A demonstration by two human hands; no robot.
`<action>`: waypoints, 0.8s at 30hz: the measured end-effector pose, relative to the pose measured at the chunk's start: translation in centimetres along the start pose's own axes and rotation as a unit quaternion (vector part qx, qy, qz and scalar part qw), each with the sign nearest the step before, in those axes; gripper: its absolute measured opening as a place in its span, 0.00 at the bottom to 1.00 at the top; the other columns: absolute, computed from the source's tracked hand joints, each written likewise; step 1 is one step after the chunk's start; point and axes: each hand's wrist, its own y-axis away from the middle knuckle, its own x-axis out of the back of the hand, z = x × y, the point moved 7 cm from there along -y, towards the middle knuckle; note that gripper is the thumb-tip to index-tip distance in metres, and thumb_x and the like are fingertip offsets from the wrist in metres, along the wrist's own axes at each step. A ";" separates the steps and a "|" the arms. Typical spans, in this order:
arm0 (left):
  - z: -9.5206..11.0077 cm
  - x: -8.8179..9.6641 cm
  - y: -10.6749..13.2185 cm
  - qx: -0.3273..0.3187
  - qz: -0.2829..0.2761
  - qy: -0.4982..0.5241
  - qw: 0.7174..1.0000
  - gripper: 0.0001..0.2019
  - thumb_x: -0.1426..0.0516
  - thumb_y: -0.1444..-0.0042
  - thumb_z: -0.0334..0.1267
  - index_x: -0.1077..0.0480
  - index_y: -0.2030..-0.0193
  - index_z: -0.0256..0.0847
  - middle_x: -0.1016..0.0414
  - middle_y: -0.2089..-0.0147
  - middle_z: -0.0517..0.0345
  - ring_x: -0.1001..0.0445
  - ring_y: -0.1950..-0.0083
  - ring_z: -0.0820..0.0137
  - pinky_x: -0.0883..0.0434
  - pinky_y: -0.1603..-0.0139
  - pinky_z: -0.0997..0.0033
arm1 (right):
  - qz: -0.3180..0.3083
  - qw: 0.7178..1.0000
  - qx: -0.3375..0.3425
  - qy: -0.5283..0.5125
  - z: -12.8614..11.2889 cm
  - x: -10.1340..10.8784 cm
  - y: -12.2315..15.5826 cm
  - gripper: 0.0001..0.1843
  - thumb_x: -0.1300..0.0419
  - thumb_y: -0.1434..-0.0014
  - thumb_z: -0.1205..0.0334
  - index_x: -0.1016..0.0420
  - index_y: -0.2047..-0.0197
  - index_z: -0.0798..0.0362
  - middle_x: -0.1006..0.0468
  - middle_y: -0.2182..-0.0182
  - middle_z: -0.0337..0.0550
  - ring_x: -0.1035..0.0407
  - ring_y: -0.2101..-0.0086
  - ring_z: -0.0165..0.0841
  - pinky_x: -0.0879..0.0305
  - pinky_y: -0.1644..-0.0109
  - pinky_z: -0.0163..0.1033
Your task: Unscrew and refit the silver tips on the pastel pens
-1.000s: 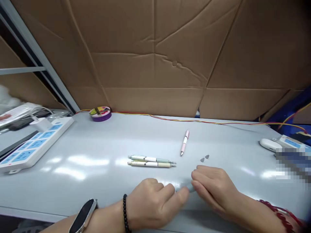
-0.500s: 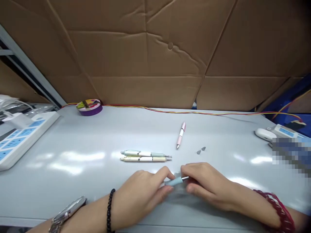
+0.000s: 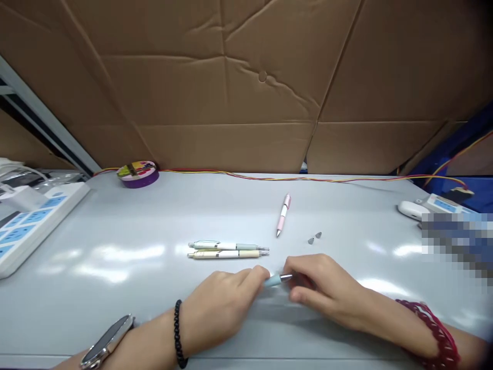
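Note:
A light blue pen (image 3: 273, 280) with a silver tip is pinched between the thumb and index finger of my left hand (image 3: 227, 298). Its barrel behind the grip is hidden by those fingers, and the tip points right. My right hand (image 3: 327, 288) is right at the tip, thumb and index finger apart around its end; whether they touch it I cannot tell. Beyond my hands a pale green pen (image 3: 227, 246) and a cream pen (image 3: 227, 254) lie side by side, without silver tips. Two small grey cone tips (image 3: 311, 240) lie near a pink and white pen (image 3: 283, 216).
A purple roll of tape (image 3: 137, 174) sits at the back left, by thin red and yellow wires (image 3: 246, 177). On the left lies a white power strip (image 3: 42, 223). A white mouse-like object (image 3: 413, 209) is at the right. Cardboard (image 3: 192, 103) walls off the back.
The silver tip shows more fully now, and my right fingers have parted from around it. My left fingers have closed further over the blue grip. The whole view has shifted slightly.

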 end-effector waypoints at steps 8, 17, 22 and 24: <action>-0.6 0.5 -0.2 0.035 0.028 0.052 0.998 0.12 0.60 0.37 0.28 0.43 0.51 0.42 0.26 0.66 0.59 0.26 0.70 0.68 0.35 0.73 0.74 | 0.059 0.995 -0.002 -0.079 -0.1 1.1 -0.3 0.07 0.43 0.39 0.60 0.26 0.62 0.51 0.22 0.70 0.37 0.32 0.74 0.27 0.37 0.70 0.30; -0.5 0.2 0.0 0.000 0.028 0.092 0.995 0.20 0.59 0.39 0.26 0.47 0.41 0.45 0.30 0.47 0.57 0.26 0.53 0.67 0.30 0.57 0.70 | 0.105 0.984 0.132 -0.048 -1.2 2.1 0.1 0.07 0.44 0.39 0.61 0.27 0.64 0.53 0.21 0.69 0.40 0.29 0.71 0.28 0.34 0.66 0.32; -0.5 -0.4 -0.2 0.036 -0.014 0.038 0.999 0.23 0.58 0.41 0.26 0.47 0.40 0.48 0.27 0.53 0.57 0.24 0.64 0.65 0.29 0.66 0.70 | -0.007 0.998 0.020 -0.066 0.1 0.4 -0.5 0.18 0.49 0.37 0.49 0.28 0.66 0.54 0.28 0.77 0.36 0.38 0.78 0.26 0.41 0.73 0.31; -0.6 -0.6 -0.2 0.043 -0.022 0.027 0.998 0.23 0.57 0.41 0.26 0.47 0.39 0.48 0.27 0.55 0.56 0.25 0.65 0.65 0.29 0.67 0.70 | -0.014 0.997 0.017 -0.073 0.1 0.1 -0.6 0.22 0.54 0.34 0.54 0.30 0.73 0.55 0.30 0.80 0.36 0.38 0.78 0.26 0.42 0.72 0.31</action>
